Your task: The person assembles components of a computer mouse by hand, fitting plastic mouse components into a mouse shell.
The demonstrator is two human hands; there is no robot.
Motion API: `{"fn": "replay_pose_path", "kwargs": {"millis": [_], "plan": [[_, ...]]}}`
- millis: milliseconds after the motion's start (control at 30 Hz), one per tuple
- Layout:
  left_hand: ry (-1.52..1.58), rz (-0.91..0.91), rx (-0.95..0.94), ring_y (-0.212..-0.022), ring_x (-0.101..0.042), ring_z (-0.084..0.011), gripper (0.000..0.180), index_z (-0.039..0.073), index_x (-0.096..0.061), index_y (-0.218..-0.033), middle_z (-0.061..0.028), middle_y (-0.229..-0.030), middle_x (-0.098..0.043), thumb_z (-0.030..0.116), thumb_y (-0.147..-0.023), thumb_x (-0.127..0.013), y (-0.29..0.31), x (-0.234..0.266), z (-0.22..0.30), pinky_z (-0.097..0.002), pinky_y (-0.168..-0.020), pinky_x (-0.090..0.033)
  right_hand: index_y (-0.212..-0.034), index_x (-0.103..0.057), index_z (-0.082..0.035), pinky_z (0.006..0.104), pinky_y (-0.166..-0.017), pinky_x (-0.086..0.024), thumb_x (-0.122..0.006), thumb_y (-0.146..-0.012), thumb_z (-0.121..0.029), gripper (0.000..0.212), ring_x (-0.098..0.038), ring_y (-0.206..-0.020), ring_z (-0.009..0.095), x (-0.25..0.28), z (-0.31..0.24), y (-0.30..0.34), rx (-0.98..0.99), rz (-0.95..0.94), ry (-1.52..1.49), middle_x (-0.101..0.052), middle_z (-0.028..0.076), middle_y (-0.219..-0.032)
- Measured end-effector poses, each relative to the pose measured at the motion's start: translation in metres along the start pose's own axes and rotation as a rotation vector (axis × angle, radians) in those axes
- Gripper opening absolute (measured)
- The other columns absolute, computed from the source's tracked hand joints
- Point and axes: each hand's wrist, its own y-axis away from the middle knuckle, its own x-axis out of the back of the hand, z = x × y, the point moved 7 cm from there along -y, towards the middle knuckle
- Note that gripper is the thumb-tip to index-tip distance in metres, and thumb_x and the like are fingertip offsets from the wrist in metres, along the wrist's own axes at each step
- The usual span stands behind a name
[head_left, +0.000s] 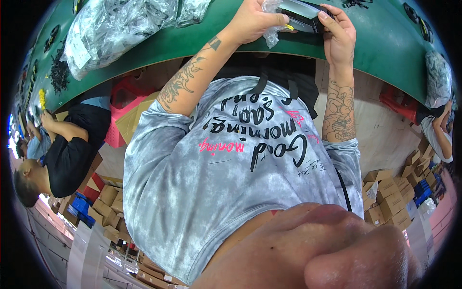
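At the top of the head view, both hands hold a flat dark item with a silver-grey face [303,9] over the green table. My left hand [252,21] is closed on its left end, together with crumpled clear plastic wrap [272,33]. By my left thumb tip a small yellow piece [289,27] shows. My right hand [340,31] grips the item's black right end, thumb on top and fingers behind. The exact kind of item cannot be told, and its upper edge is partly cut off by the frame.
A large clear plastic bag of parts [120,33] lies on the green table [192,45] to the left, beside a pile of small black parts [58,72]. Another filled bag [438,79] is at far right. A person in black [72,144] works at left; cardboard boxes [390,197] stand behind.
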Motion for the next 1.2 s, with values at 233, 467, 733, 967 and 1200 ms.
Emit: {"fn": "replay_pose_path", "kwargs": {"millis": [233, 467, 733, 967, 1200], "plan": [[0.185, 0.075, 0.032, -0.112, -0.067, -0.0224, 0.051, -0.001, -0.05, -0.144, -0.0112, -0.132, -0.062, -0.005, -0.095, -0.064, -0.005, -0.001, 0.008, -0.037, -0.091, -0.061, -0.116, -0.066, 0.001, 0.0313, -0.094, -0.051, -0.067, -0.095, -0.004, 0.021, -0.064, -0.108, 0.017, -0.023, -0.033, 0.009, 0.226, -0.016, -0.007, -0.068, 0.01, -0.113], [-0.932, 0.152, -0.362, -0.098, -0.07, -0.0214, 0.076, 0.004, -0.052, -0.138, -0.0099, -0.113, -0.069, 0.017, -0.075, -0.091, 0.003, -0.021, 0.015, -0.0343, -0.086, -0.058, -0.139, -0.047, 0.005, 0.0283, -0.091, -0.046, -0.068, -0.09, -0.001, 0.053, -0.054, -0.101, 0.014, -0.001, -0.016, 0.01, 0.318, -0.091, -0.057, -0.056, 0.008, -0.115], [-1.455, 0.514, -0.36, -0.104, -0.07, -0.0399, 0.061, -0.002, -0.063, -0.125, -0.0252, -0.108, -0.072, 0.041, -0.084, -0.078, -0.059, -0.027, 0.183, -0.0458, -0.087, -0.057, -0.135, -0.047, 0.004, 0.0295, -0.07, -0.051, -0.055, -0.104, -0.008, 0.034, -0.067, -0.079, 0.021, 0.004, -0.015, 0.006, 0.327, -0.034, -0.097, -0.063, 0.014, -0.102], [-1.71, 0.753, -0.122, -0.102, -0.071, -0.0414, 0.064, -0.006, -0.07, -0.108, -0.0295, -0.107, -0.071, 0.051, -0.08, -0.077, -0.125, 0.104, 0.227, -0.0462, -0.088, -0.056, -0.121, -0.054, 0.004, 0.0264, -0.065, -0.049, -0.059, -0.102, -0.006, 0.022, -0.064, -0.072, 0.016, 0.002, -0.015, 0.004, 0.341, -0.018, -0.026, -0.062, 0.011, -0.092], [-1.948, 0.32, -0.213, -0.092, -0.071, -0.043, 0.041, 0.0, -0.075, -0.094, -0.0269, -0.091, -0.073, 0.039, -0.082, -0.076, -0.054, -0.002, 0.202, -0.0492, -0.084, -0.056, -0.113, -0.057, 0.003, 0.0248, -0.063, -0.048, -0.06, -0.101, -0.004, 0.015, -0.061, -0.069, 0.013, 0.003, -0.017, 0.007, 0.334, 0.008, 0.061, -0.063, 0.009, -0.091]]}}
